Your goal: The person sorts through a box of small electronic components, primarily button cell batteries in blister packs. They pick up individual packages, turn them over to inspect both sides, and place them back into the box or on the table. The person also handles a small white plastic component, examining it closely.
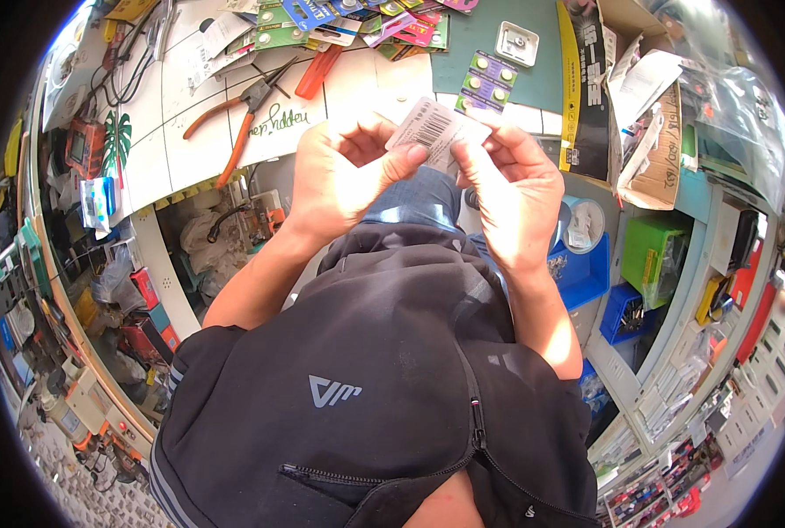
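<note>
A small white card with a barcode (426, 126) is held up over my lap, just off the table's near edge. My left hand (344, 176) pinches its left side between thumb and fingers. At the card's right end, the thumb and fingers of my right hand (514, 189) grip it near the corner; its far side is hidden from me. Beyond my right hand lies a purple and green blister card of button cells (486, 82). Pliers with orange handles (250, 101) rest on the table left of the card, beside an orange-handled tool (318, 72).
Several coloured battery cards (348, 25) are heaped at the table's far side. A small white dish (517, 44) sits on the green mat (463, 53). An opened cardboard box (652, 132) stands at the right. Below it are blue bins (586, 273) and a green box (652, 255).
</note>
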The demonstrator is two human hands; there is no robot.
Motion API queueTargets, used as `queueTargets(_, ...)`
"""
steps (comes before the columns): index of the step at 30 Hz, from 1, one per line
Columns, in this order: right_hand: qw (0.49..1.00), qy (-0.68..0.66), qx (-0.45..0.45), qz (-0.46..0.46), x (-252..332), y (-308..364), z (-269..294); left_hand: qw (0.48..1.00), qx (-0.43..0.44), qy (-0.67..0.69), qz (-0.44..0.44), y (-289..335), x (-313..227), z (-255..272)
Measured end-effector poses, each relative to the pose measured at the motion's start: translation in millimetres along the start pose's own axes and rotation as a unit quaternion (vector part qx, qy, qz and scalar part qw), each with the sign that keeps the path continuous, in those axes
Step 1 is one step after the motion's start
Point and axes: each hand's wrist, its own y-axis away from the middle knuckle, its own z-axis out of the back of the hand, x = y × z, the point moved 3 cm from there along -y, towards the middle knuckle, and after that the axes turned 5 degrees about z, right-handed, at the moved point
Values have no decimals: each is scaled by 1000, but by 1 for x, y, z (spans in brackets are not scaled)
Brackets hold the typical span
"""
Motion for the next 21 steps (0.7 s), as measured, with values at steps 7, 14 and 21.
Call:
queueTargets(7,971,225,68,38,4,0,-1,998,1,-49,31,-6,2,-10)
queueTargets(14,998,25,28,-60,1,6,5,991,6,-25,129,-9,-11,-16)
queueTargets(21,998,35,-18,-46,6,9,17,988,69,71,121,-15,-4,-28)
